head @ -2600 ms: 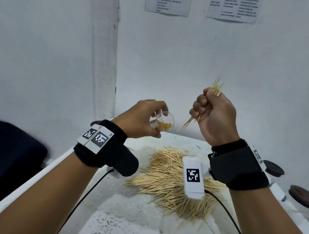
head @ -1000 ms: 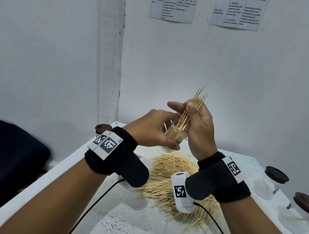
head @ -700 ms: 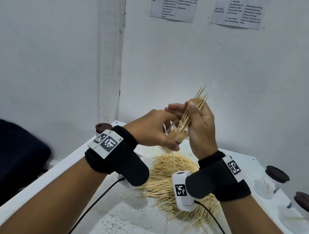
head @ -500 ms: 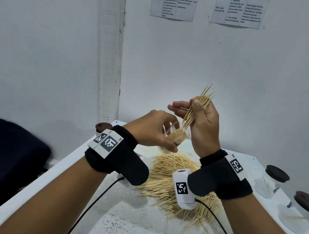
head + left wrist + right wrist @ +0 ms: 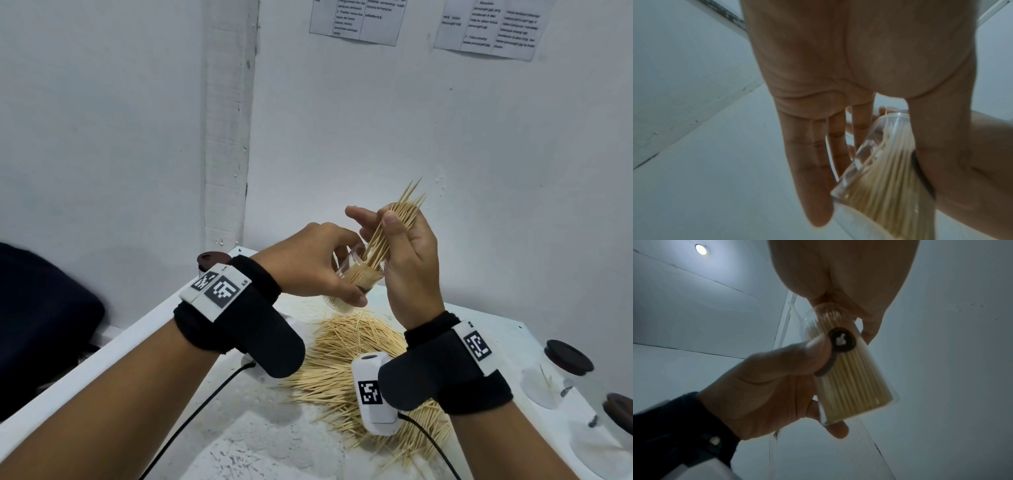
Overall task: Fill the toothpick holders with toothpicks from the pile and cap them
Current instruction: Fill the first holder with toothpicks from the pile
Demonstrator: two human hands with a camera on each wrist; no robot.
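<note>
Counted two hands, one held holder, two capped holders at right, one toothpick pile, two wall papers.

Two printed paper sheets hang on the white wall, with a pale vertical strip running down at the corner. A dark cushioned shape sits left of the white surface, and a round ceiling light glows overhead
</note>
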